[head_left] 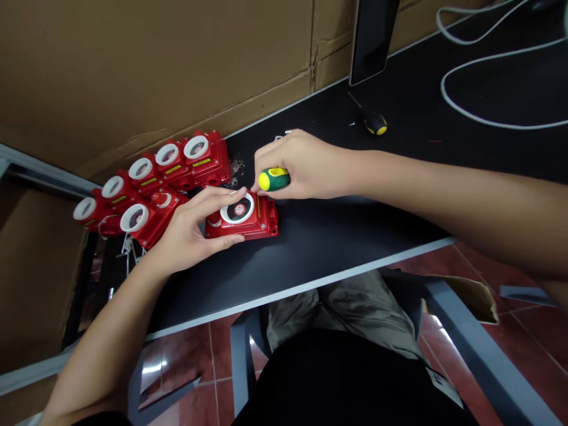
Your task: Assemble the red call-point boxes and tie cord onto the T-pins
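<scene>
A red box with a white ring around a dark round face lies on the black table. My left hand grips this box from its left side, thumb along the near edge and fingers over the top. My right hand is closed around a screwdriver with a green and yellow handle, held at the box's far right corner. The screwdriver's tip is hidden behind my fingers and the box.
Several similar red boxes stand in a row at the left against the cardboard wall. A black and yellow screwdriver lies farther back. White cable loops across the right side, and a dark flat panel leans at the back.
</scene>
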Demonstrator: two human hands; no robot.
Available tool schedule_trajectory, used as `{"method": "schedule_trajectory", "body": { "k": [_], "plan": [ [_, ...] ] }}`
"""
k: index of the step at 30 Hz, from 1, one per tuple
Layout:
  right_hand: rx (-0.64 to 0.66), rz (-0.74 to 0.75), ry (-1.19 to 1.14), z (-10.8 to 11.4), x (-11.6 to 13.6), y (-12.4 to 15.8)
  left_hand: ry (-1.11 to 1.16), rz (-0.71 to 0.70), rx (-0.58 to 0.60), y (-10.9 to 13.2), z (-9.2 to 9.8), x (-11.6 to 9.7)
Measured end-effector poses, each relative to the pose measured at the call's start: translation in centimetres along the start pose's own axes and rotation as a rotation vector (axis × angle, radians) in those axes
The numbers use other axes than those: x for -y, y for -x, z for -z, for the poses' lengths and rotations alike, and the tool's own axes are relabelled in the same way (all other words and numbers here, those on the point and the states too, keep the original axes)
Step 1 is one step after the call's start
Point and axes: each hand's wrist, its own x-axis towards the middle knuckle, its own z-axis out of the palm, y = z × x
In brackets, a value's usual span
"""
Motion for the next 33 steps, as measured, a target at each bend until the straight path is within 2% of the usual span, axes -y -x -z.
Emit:
{"method": "schedule_trajectory", "body": {
  "k": [4, 6, 11, 17, 19, 23, 26, 31, 33],
  "plan": [
    [0.053, -0.009, -0.098, 0.8, -0.3, 0.3, 0.002, -0.054, -0.008, -0.1, 0.0, -0.1],
    [0.025, -0.046, -0.111, 1.5, -0.4, 0.4, 0.019, -0.077, 0.003, -0.1, 0.1, -0.2],
    [-0.255, -0.262, -0.135, 3.3, -0.1, 0.4, -0.032, -0.117, 0.07, 0.0, 0.3, 0.0],
    [-0.538, -0.337, -0.141, 4.0, 0.7, 0.0, -0.192, -0.055, -0.132, 0.4, -0.1, 0.8],
    [-0.574, -0.348, -0.212, 3.9, 0.7, -0.1, -0.183, -0.041, -0.136, 0.6, -0.2, 0.7],
    [-0.526, -0.375, -0.36, 3.7, 0.7, -0.3, -0.192, -0.036, -0.101, 0.9, -0.8, 0.3],
    [-0.458, -0.414, -0.565, 3.6, 0.8, -0.3, -0.175, -0.059, -0.115, 0.8, -1.5, 0.4],
    [-0.37, -0.326, -0.894, 4.1, 0.2, -0.3, -0.117, -0.043, -0.12, 0.8, -1.9, 1.0],
    [-0.327, -0.285, -0.935, 4.9, 0.0, -0.7, -0.099, -0.048, -0.11, 0.9, -1.8, 1.1]
  ]
}}
